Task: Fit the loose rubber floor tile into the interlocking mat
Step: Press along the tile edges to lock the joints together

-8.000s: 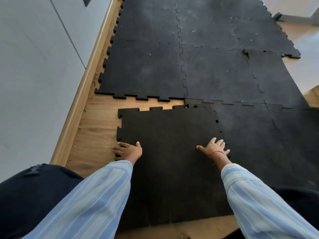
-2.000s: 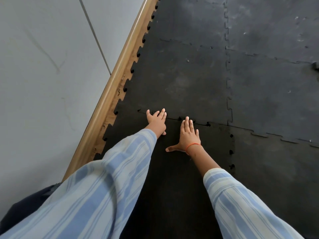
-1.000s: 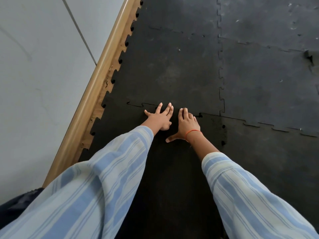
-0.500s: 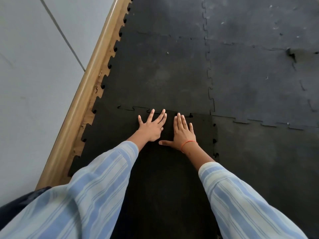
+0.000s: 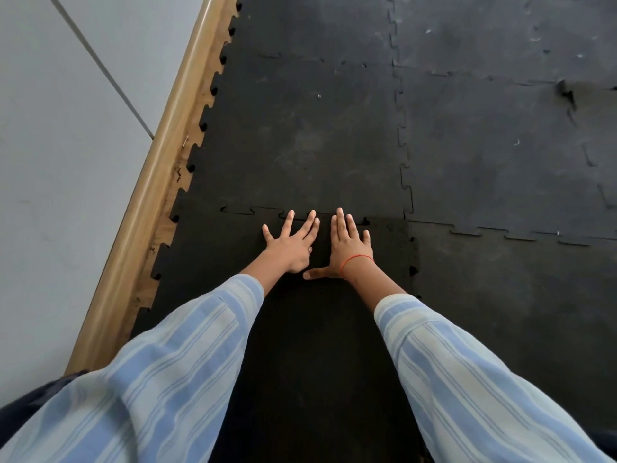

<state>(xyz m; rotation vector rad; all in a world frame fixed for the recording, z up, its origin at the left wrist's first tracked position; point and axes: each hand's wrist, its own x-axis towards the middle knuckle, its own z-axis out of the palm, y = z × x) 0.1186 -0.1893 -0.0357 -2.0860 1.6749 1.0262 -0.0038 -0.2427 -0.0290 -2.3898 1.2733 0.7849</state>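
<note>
Palms flat, fingers spread and grasping nothing: the left hand [image 5: 293, 243] and right hand [image 5: 347, 243] press the loose tile [image 5: 300, 329] at its far seam against the mat [image 5: 300, 145]. Best to work sideways, seating each unlocked tab along the right edge.

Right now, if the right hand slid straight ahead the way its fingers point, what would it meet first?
The right hand lies flat on the loose black rubber tile; its fingertips would first cross the jigsaw seam onto the laid black mat.
</note>
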